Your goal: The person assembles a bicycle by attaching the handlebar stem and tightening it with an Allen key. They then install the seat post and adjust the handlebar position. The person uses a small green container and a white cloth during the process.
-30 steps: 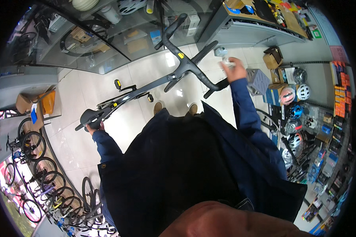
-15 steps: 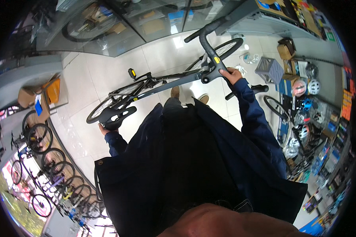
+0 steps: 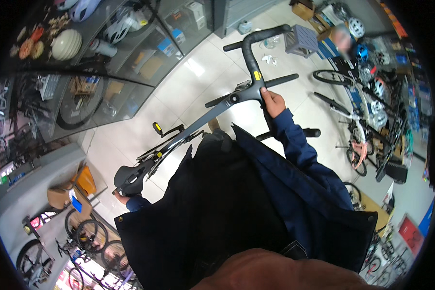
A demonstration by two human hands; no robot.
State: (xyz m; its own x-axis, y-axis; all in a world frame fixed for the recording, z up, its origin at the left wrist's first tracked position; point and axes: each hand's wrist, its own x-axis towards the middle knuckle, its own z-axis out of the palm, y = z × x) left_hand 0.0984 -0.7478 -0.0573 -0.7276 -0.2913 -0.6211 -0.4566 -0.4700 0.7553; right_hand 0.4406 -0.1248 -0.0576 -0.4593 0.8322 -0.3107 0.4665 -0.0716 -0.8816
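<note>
A dark grey road bike [image 3: 209, 115] stands in front of me, running from lower left to upper right. My left hand [image 3: 121, 196] is closed on the rear of its black saddle [image 3: 129, 180], fingers partly hidden underneath. Around the black drop handlebar [image 3: 250, 57], near the stem, my right hand [image 3: 273, 102] is wrapped with its thumb on top. Below the bar, the front wheel [image 3: 284, 80] shows nearly edge-on. A pedal [image 3: 157, 128] with yellow marks sticks out on the far side. My jacket hides part of the rear wheel.
Glass display cases [image 3: 145, 67] line the far left. A grey plastic stool [image 3: 300, 42] stands beyond the handlebar. Along the right are helmets [image 3: 356, 28] and parked bikes [image 3: 355, 128]. An orange-and-brown cardboard box [image 3: 84, 181] sits at the left, with more bikes [image 3: 92, 234] below it.
My view of the room has swung round to the right. The bike has turned with me and its frame slants more steeply. Both hands have kept their holds.
</note>
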